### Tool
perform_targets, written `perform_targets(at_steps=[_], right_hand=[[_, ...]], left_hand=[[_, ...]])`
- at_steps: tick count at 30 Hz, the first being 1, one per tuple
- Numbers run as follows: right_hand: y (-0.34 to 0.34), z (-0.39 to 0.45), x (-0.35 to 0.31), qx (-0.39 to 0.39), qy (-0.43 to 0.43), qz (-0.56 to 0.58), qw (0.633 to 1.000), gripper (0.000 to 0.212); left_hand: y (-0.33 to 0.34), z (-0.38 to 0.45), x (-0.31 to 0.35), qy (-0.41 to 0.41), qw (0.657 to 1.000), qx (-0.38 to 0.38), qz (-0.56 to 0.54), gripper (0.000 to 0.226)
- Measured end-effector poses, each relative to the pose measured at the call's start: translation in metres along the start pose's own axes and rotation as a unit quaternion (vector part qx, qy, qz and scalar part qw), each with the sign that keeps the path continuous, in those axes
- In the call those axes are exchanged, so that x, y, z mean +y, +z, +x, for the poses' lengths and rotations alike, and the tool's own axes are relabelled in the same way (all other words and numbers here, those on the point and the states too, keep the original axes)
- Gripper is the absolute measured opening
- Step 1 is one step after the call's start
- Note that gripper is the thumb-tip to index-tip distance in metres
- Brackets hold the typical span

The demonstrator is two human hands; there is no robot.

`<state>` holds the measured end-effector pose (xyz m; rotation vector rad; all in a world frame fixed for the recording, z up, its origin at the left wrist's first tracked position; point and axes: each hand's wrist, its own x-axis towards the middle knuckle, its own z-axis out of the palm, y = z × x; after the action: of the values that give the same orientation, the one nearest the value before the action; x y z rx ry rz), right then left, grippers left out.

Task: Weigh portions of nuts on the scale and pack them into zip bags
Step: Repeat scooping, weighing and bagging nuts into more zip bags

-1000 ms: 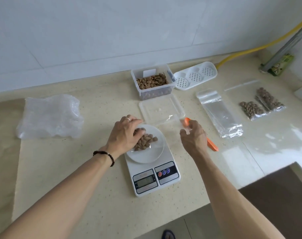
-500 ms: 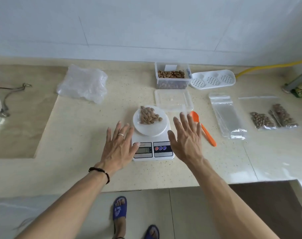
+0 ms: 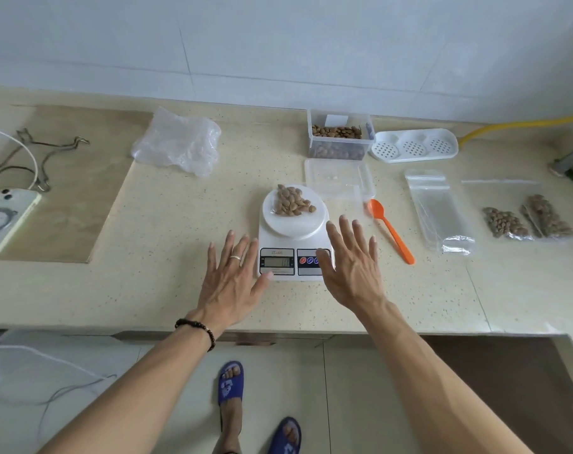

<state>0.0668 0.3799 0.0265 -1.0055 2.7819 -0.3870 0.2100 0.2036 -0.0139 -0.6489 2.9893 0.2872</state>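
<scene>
A white kitchen scale stands mid-counter with a pile of nuts on its round platform. My left hand is spread flat just left of the scale's display, thumb tip at its front corner. My right hand is spread flat at the scale's right side, thumb over the buttons. Neither holds anything. A clear tub of nuts stands behind, its lid lying in front of it. An orange spoon lies to the right, then a stack of empty zip bags and two filled bags.
A crumpled plastic bag lies at back left. A white perforated tray sits beside the tub. A phone, cable and wire hooks lie far left. A yellow hose runs at back right. The counter edge is near my wrists.
My left hand left the nuts on the platform and my right hand opened; both drew back and now lie spread beside the scale. The view pulled back from the counter.
</scene>
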Motion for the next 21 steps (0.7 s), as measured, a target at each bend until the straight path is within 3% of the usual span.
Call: perform_targets(at_steps=[12,21], right_hand=[[-0.005,0.007,0.004,0.001,0.019,0.025,1.000,0.061],[-0.021,0.033,0.021,0.080,0.124,0.160,0.976,0.053]], left_hand=[[-0.008,0.010,0.004,0.016,1.000,0.006,-0.006,0.088],[-0.030,0.085,0.023,0.107,0.993,0.037,-0.045,0.076]])
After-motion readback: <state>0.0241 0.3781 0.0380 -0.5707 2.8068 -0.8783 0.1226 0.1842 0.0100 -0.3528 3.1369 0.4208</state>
